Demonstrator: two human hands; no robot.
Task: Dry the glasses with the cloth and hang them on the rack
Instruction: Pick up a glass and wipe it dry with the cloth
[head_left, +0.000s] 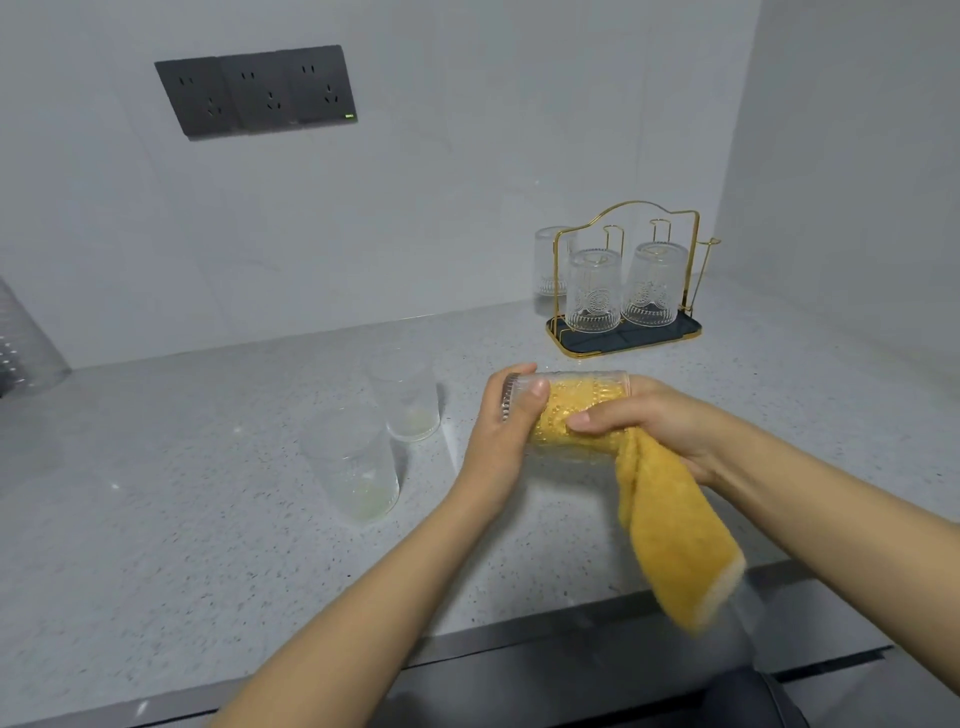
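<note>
My left hand (506, 415) grips the base end of a clear patterned glass (587, 384) held on its side above the counter. A yellow cloth (670, 525) is stuffed into the glass and hangs out of its mouth. My right hand (654, 421) holds the cloth at the mouth, fingers curled over the rim. Two upright glasses stand to the left: a far one (408, 402) and a near one (356, 462). The gold wire rack (626, 291) on a dark tray stands at the back right with three glasses upside down on its pegs.
The grey speckled counter (208, 493) ends at a dark front edge below my arms. A black socket panel (257, 91) is on the back wall. A clear container (26, 343) sits at the far left edge. The right wall meets the counter behind the rack.
</note>
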